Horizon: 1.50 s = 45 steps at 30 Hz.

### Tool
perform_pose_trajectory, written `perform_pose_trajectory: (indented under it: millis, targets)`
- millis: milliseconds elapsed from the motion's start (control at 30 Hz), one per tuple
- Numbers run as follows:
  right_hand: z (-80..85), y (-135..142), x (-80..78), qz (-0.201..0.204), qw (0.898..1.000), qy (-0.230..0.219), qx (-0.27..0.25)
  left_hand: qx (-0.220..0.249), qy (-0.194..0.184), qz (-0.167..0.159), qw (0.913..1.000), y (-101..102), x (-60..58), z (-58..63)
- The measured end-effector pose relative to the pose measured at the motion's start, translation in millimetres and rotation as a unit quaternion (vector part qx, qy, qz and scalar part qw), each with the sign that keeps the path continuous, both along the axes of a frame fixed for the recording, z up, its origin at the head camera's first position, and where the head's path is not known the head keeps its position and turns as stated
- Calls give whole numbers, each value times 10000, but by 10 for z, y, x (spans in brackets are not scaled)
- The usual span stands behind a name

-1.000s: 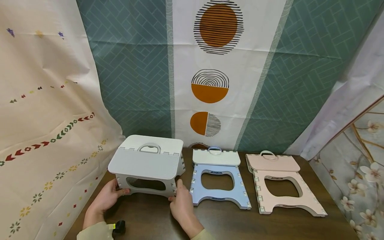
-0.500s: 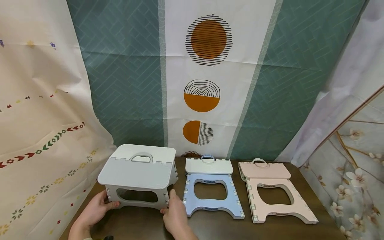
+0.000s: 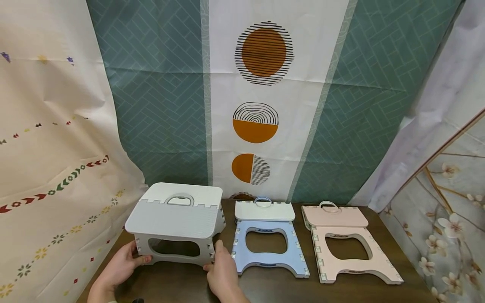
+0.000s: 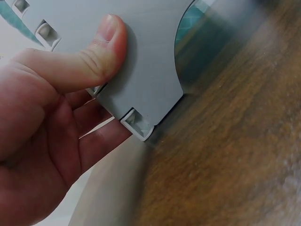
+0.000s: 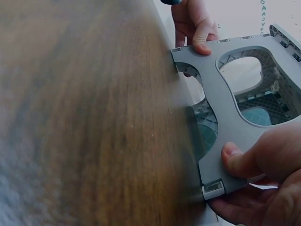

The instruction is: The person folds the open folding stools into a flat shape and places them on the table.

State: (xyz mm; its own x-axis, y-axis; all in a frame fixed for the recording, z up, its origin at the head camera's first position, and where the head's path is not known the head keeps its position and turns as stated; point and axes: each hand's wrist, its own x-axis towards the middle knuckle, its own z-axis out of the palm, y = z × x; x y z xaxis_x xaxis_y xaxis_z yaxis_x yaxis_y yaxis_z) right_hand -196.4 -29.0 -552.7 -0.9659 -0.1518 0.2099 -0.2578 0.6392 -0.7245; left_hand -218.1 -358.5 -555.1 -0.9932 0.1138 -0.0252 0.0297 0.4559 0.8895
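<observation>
A grey and white folding step stool (image 3: 174, 216) stands unfolded at the left of the table, its carry handle raised in the middle of the top. My left hand (image 3: 120, 266) grips its near left leg, thumb on the front panel and fingers behind the edge, as the left wrist view shows with the leg panel (image 4: 146, 52). My right hand (image 3: 222, 271) holds the near right leg the same way. In the right wrist view its thumb presses the grey panel (image 5: 225, 108) low down, beside the foot.
To the right, a blue and white folding stool (image 3: 265, 261) lies folded flat on the dark wooden table (image 3: 280, 290). Beyond it lies a folded pink stool (image 3: 352, 265). A patterned curtain (image 3: 257, 92) hangs behind, with cream cloth (image 3: 57, 139) at the left.
The head view tilted up and shifted slightly right, so everything sits lower and further left in it. Both hands keep their grip on the grey stool's legs.
</observation>
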Motion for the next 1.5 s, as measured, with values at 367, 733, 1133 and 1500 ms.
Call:
perform_pose_trajectory:
  millis: [367, 733, 1133, 1500]
  targets:
    - [-50, -28, 49, -88, 9999, 4, -50, -21, -123, 96, 9999, -30, 74, -26]
    - [-43, -47, 35, -135, 9996, 85, -243, -393, 46, 183, 9990, -80, 52, 23]
    - [-49, -37, 15, -331, 9992, 192, -119, -539, 142, 145, 9983, -27, 2, 23]
    - [-21, -63, 6, -393, 9987, 309, 8, -501, 266, 132, 9983, -12, 30, 27]
